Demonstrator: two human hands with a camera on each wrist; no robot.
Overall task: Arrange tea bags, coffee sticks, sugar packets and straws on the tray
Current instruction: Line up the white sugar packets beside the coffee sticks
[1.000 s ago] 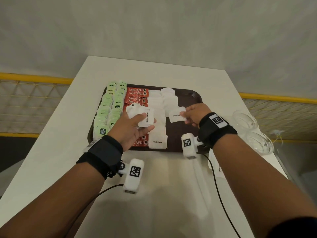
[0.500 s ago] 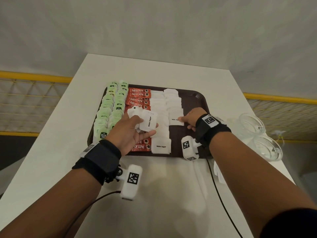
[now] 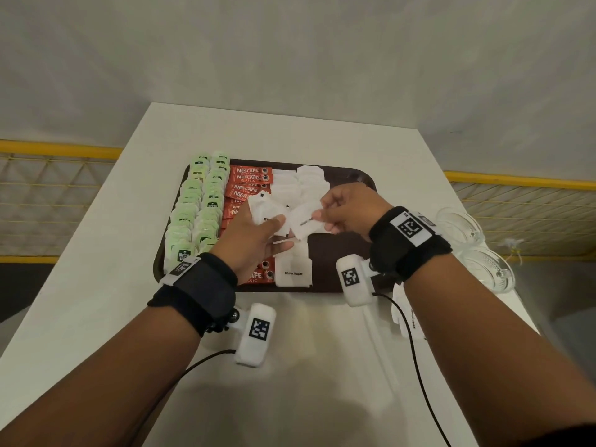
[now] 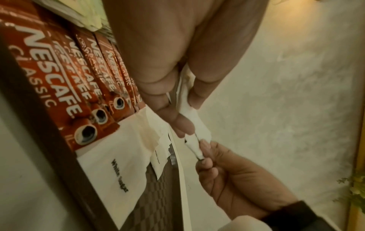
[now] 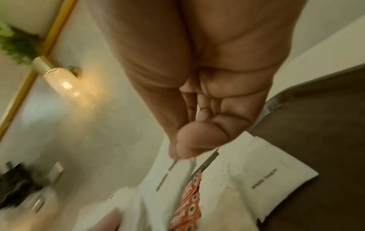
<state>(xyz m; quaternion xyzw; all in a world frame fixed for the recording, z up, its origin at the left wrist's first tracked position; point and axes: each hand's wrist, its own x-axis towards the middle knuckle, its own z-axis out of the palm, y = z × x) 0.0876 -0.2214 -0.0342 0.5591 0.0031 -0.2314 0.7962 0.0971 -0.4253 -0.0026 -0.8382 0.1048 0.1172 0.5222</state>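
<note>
A dark brown tray (image 3: 350, 180) holds two columns of green tea bags (image 3: 193, 217), a column of red coffee sticks (image 3: 250, 179) and rows of white sugar packets (image 3: 293, 274). Above the tray's middle, my left hand (image 3: 274, 227) grips a small stack of sugar packets (image 3: 266, 209). My right hand (image 3: 322, 216) pinches the edge of one packet (image 3: 304, 222) at that stack. In the left wrist view the pinched packet (image 4: 194, 145) sits between my right hand's fingertips (image 4: 204, 144), beside the coffee sticks (image 4: 65, 75). The right wrist view shows my thumb (image 5: 189, 140) over laid packets (image 5: 264, 179).
Two clear glass bowls (image 3: 461, 224) (image 3: 490, 269) stand on the white table (image 3: 96, 285) right of the tray. A few loose sugar packets (image 3: 409, 317) lie under my right forearm. A yellow railing (image 3: 58, 150) runs behind the table.
My right hand laid a sugar packet down on the tray, then rose back to the left hand's stack and now pinches another packet. The left hand stayed above the tray.
</note>
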